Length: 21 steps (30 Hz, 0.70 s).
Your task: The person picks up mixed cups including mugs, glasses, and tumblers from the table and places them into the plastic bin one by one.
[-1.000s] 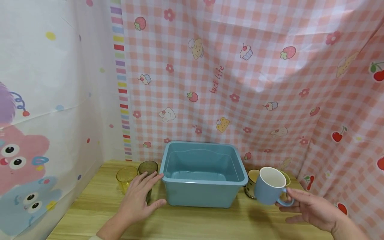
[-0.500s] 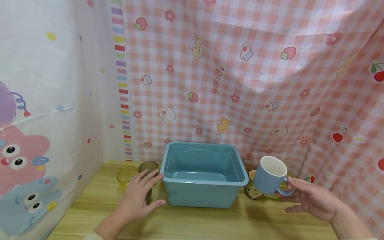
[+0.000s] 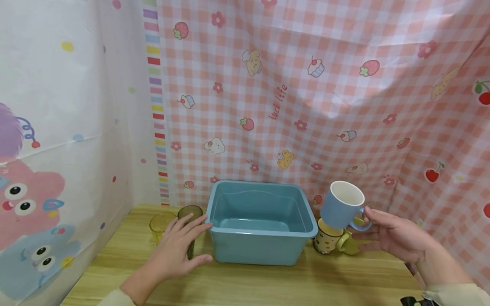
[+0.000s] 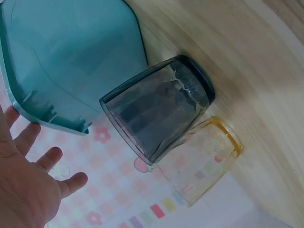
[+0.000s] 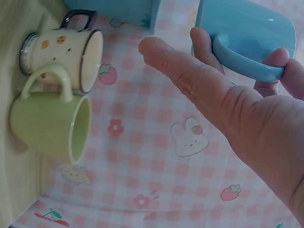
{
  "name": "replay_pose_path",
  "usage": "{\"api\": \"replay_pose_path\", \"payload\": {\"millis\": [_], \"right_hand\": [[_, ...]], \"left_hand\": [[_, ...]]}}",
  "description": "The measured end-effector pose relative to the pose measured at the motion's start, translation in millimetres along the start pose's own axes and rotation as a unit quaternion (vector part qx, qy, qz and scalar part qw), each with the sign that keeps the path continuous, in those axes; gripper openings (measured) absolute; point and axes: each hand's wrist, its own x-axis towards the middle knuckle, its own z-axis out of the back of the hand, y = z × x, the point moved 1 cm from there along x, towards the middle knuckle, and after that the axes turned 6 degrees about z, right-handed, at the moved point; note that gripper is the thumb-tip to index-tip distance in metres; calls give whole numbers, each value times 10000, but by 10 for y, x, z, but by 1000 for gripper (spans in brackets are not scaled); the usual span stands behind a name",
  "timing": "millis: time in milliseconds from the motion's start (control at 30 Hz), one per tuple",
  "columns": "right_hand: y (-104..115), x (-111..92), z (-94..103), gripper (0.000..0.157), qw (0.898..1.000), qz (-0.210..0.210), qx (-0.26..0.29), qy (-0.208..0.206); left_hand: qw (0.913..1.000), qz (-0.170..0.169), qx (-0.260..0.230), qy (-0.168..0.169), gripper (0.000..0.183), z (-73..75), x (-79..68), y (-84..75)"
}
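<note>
A: Head view, centre?
B: One blue-green bin [image 3: 262,248] on a wood-grain table [image 3: 249,282], in front of a pink checked curtain [image 3: 237,102].
A: Right side?
B: One blue mug [image 3: 342,205], mouth up, raised clear of the table, to the right of the bin. Right hand [image 3: 398,233] at the handle: pinching it, lower fingers extended. Under the blue mug, partly covered: one patterned cream mug [image 3: 324,243]; farther right, one green mug [image 3: 350,245].
A: Left side?
B: Left hand [image 3: 174,250]: fingers straight, thumb well apart. Partly covered by it: one dark tumbler [image 3: 189,211] near the bin; farther left, one yellow tumbler [image 3: 158,227].
A: Left wrist view?
B: Left hand with fingers spread, tips by the bin's rim; contact impossible to tell. Dark tumbler: upright, see-through, between bin and yellow tumbler.
A: Right wrist view?
B: Blue mug's handle pinched at the fingertips, one long finger extended away from it. Patterned cream mug: upright, dark-rimmed, dark handle toward the bin. Green mug: upright, just to the right, handle toward the patterned cream mug.
</note>
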Motion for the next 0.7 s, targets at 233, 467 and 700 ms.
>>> {"api": "replay_pose_path", "payload": {"millis": [233,467,700], "right_hand": [[161,182,-73,52,9993,46,-357,14],[289,373,-209,53,9986,138,-467,193],[374,545,-343,47,9987,79,-489,-103]], "left_hand": [[10000,-10,-22,86,81,15,-5,9],[9999,20,-48,162,81,29,-5,-1],[9998,33,-91,146,80,33,-13,2]]}}
